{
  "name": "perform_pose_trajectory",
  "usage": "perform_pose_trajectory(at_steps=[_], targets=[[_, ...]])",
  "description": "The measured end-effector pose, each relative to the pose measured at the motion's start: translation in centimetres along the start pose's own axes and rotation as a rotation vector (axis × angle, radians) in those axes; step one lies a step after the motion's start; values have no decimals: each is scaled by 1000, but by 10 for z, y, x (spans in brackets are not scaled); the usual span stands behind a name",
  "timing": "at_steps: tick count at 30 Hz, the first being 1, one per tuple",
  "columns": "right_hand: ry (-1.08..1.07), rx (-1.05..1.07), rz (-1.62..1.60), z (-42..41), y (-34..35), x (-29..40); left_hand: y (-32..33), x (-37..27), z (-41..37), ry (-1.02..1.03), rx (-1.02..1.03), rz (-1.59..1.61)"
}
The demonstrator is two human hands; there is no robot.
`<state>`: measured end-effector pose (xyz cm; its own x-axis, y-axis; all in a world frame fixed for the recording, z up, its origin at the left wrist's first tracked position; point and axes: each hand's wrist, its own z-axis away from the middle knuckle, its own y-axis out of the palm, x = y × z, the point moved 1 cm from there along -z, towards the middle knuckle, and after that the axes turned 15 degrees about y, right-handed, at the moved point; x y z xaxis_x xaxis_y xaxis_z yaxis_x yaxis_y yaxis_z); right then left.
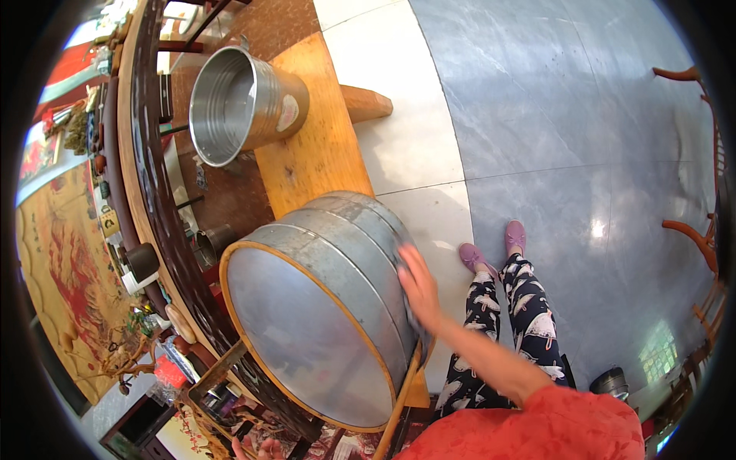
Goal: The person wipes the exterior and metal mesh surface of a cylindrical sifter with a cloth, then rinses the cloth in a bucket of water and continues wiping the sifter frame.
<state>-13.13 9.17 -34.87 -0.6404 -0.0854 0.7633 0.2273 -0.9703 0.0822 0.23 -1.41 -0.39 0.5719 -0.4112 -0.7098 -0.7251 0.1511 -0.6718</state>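
A large round sheet-metal drum (322,259) with raised ribs and an orange rim lies tilted over a wooden bench (313,155), its flat metal face (305,339) turned up and to the left. My right hand (418,287) is at the drum's right side, fingers extended, slightly blurred; something dark shows beneath the palm, too unclear to name. A wooden stick (402,402) slants along the drum's lower right edge. At the bottom edge, my left hand (261,448) shows only in part, its fingers bent, below the drum. An empty metal bucket (247,106) stands on the bench's far end.
Along the left runs a long dark wooden table edge (172,190) crowded with ornaments and small items. A small metal container (214,242) is beneath it. My feet in pink shoes (516,234) stand on the tiled floor (546,144). Curved wooden furniture parts (690,230) stand at the right.
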Motion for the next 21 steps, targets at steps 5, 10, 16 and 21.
perform_pose_trajectory(at_steps=[5,10,16,21], targets=[[-70,132,-37,-54,-9,14,-39,37,-1,-57,33,-231],[-131,58,36,85,-1,35,5,-9,2,-94,1,-116],[-35,113,-57,-54,3,29,13,-10,2,-73,-13,-78],[-263,132,-5,58,2,68,-6,6,3,-6,54,-123]])
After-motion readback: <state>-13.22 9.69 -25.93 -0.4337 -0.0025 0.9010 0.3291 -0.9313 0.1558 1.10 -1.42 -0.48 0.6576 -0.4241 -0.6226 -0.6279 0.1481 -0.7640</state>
